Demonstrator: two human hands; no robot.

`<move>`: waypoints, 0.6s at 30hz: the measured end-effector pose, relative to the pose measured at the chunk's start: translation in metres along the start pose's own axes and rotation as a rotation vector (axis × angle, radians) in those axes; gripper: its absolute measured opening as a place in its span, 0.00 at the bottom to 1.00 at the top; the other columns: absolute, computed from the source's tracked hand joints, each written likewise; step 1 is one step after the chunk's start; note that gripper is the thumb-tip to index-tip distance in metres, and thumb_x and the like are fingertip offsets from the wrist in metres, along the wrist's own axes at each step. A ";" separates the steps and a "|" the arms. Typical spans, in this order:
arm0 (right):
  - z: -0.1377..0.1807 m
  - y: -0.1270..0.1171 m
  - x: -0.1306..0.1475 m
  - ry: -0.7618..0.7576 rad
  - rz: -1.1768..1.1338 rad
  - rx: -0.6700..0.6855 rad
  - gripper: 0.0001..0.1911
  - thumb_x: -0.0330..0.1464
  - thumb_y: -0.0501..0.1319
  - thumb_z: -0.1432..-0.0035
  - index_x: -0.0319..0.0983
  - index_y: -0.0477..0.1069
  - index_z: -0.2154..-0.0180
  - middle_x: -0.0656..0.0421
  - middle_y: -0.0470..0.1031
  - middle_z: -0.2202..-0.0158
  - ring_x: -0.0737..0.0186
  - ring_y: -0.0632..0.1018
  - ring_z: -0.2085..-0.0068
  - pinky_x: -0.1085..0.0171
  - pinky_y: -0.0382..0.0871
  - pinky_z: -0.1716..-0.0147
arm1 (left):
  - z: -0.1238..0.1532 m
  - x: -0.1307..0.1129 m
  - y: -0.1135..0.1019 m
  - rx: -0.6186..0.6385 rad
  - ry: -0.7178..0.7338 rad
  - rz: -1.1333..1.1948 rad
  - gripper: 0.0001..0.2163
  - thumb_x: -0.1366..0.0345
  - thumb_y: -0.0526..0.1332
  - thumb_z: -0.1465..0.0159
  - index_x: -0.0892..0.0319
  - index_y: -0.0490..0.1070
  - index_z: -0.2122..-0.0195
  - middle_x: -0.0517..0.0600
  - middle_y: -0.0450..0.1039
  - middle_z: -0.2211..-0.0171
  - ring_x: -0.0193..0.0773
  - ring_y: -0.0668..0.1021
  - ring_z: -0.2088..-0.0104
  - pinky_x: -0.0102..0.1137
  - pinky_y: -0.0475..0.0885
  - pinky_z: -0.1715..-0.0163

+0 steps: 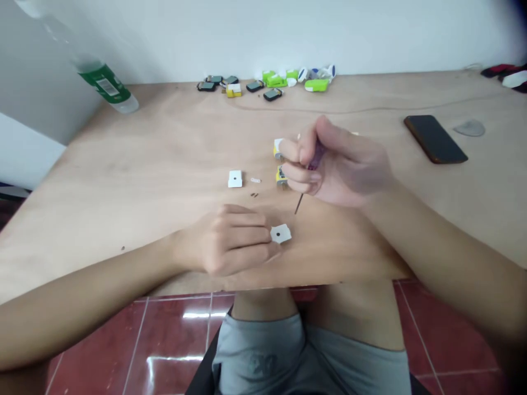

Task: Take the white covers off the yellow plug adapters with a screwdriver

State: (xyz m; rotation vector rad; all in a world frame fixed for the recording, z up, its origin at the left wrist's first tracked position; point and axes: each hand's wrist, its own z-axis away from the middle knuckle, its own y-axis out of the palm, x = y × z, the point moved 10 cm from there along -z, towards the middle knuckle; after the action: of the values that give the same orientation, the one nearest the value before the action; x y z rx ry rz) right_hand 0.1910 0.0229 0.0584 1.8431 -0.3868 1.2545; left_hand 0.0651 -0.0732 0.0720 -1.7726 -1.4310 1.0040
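My right hand (333,164) is raised above the wooden table and pinches a small screwdriver (307,175) with a purple handle, its thin metal shaft pointing down and to the left. My left hand (230,241) rests on the table, its fingertips gripping a white square plate (280,234) with a dark central hole. Beyond it lie another white square plate (235,179), a small white strip (255,180) and tiny screws (254,194). Two yellow-and-white parts (281,176) sit partly hidden behind my right fingers.
Along the table's back edge lies a row of small dark, yellow, green and white parts (263,82). A black phone (435,139) lies at the right, and a plastic bottle with a green label (107,85) intrudes at the upper left. A thin cable runs across the table.
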 end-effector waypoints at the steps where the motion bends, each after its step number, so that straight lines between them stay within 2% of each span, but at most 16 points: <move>1: 0.000 0.003 0.000 0.002 0.016 0.016 0.19 0.47 0.69 0.23 0.40 0.79 0.62 0.63 0.60 0.68 0.66 0.60 0.71 0.65 0.60 0.71 | -0.001 -0.005 0.001 0.016 0.020 -0.015 0.07 0.71 0.67 0.22 0.53 0.86 0.51 0.54 0.89 0.60 0.46 0.91 0.57 0.38 0.88 0.61; 5: 0.000 0.010 -0.001 -0.009 0.034 0.060 0.18 0.47 0.67 0.22 0.39 0.80 0.60 0.62 0.60 0.67 0.65 0.61 0.70 0.64 0.60 0.69 | -0.008 -0.017 -0.003 -0.026 0.089 -0.020 0.04 0.71 0.71 0.25 0.55 0.86 0.55 0.54 0.88 0.62 0.46 0.91 0.59 0.38 0.89 0.61; 8: -0.001 0.007 -0.005 0.023 0.024 0.034 0.16 0.44 0.68 0.24 0.40 0.80 0.61 0.62 0.60 0.68 0.65 0.61 0.69 0.64 0.61 0.69 | -0.009 -0.003 -0.007 -0.070 0.026 0.062 0.05 0.71 0.74 0.26 0.55 0.85 0.53 0.53 0.88 0.62 0.45 0.91 0.61 0.36 0.88 0.62; 11: -0.001 0.007 -0.007 0.044 0.015 0.029 0.15 0.43 0.66 0.24 0.40 0.78 0.62 0.61 0.62 0.67 0.65 0.61 0.70 0.64 0.62 0.70 | -0.004 0.016 -0.007 -0.091 -0.063 0.108 0.06 0.68 0.73 0.25 0.53 0.84 0.48 0.53 0.89 0.59 0.45 0.92 0.57 0.37 0.89 0.57; 16: 0.000 0.019 -0.008 0.021 0.027 0.069 0.18 0.43 0.66 0.23 0.38 0.78 0.63 0.60 0.67 0.65 0.66 0.64 0.70 0.64 0.61 0.69 | 0.003 0.024 -0.005 -0.067 -0.098 0.087 0.02 0.66 0.71 0.22 0.55 0.84 0.52 0.55 0.89 0.59 0.45 0.91 0.57 0.38 0.89 0.52; 18: 0.000 0.022 -0.009 0.022 -0.005 0.074 0.17 0.42 0.67 0.23 0.37 0.79 0.63 0.59 0.69 0.65 0.66 0.65 0.69 0.64 0.60 0.68 | 0.003 0.025 -0.003 -0.036 -0.122 0.118 0.03 0.67 0.70 0.22 0.55 0.84 0.55 0.55 0.89 0.59 0.46 0.92 0.55 0.38 0.89 0.50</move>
State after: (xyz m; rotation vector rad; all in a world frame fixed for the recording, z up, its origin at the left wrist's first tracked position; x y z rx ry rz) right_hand 0.1721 0.0077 0.0608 1.8891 -0.3271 1.2999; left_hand 0.0639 -0.0480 0.0692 -1.8679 -1.4401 1.1722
